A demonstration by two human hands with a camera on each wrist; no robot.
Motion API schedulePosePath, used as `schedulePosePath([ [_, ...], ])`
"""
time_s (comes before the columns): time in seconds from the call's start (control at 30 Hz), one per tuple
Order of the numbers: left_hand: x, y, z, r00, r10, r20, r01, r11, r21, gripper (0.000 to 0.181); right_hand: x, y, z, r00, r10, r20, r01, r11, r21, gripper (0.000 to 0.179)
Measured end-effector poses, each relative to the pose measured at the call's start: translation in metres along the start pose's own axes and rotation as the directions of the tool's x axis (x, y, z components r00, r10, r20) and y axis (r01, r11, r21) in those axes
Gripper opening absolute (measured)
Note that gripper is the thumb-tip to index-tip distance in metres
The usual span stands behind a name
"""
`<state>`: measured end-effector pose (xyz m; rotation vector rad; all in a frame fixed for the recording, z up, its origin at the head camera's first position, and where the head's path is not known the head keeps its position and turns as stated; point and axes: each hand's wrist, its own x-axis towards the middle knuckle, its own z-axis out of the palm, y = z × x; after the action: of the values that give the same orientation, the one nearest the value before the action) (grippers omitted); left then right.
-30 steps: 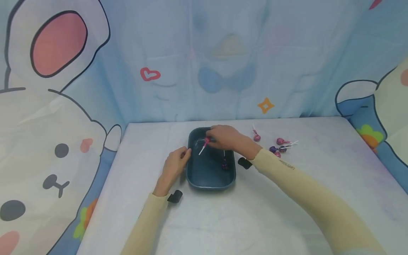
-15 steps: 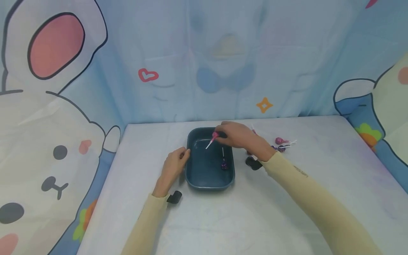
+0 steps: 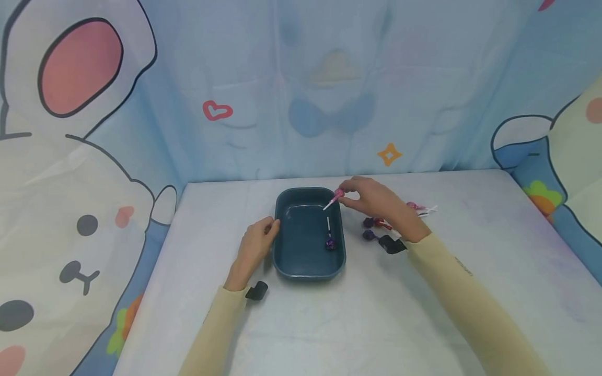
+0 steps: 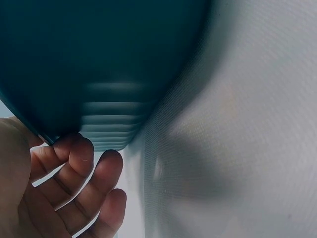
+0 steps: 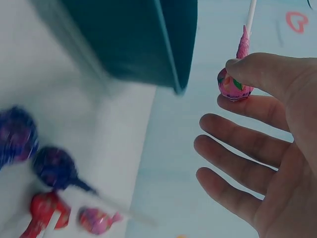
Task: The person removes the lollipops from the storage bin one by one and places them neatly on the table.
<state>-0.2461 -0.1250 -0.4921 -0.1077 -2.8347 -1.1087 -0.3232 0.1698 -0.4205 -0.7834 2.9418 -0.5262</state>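
Between thumb and index finger my right hand (image 3: 376,199) pinches a pink-wrapped lollipop (image 3: 338,194), held at the far right rim of a dark teal tray (image 3: 301,263). Its white stick points down and left over the tray. In the right wrist view the wrapped ball of the pink lollipop (image 5: 235,85) sits between the fingertips, the other fingers spread apart. My left hand (image 3: 255,243) grips the tray's left rim; the left wrist view has its fingers (image 4: 79,156) at the rim from outside. Inside the tray lies one purple lollipop (image 3: 331,244), stick toward the back.
Right of the tray, partly under my right forearm, lie several lollipops: purple ones (image 3: 369,235), a red one (image 3: 382,223) and a pink one (image 3: 413,206). They rest on a white-covered table (image 3: 301,324). A printed cloth backdrop (image 3: 254,68) rises behind and at both sides.
My right hand has moved right with the pink lollipop, from over the tray's back part to its right rim. The left hand stays at the left rim.
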Motion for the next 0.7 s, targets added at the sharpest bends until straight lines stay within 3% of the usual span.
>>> schedulePosePath([
  [0.33,0.0,-0.002,0.001,1.0,-0.005,-0.002,0.005,1.0,-0.008,0.036,-0.007,0.049,0.002,0.99,0.083,0.11,-0.093,0.992,0.089,0.038],
  [0.47,0.001,-0.002,0.002,1.0,-0.012,0.002,0.012,1.0,-0.01,0.036,-0.008,0.054,0.003,0.979,0.103,0.178,-0.121,0.988,0.093,0.037],
  [0.7,0.0,-0.001,0.001,1.0,-0.021,0.008,0.022,1.0,-0.011,0.036,-0.002,0.049,0.009,0.951,0.164,0.261,-0.174,0.985,0.017,0.032],
])
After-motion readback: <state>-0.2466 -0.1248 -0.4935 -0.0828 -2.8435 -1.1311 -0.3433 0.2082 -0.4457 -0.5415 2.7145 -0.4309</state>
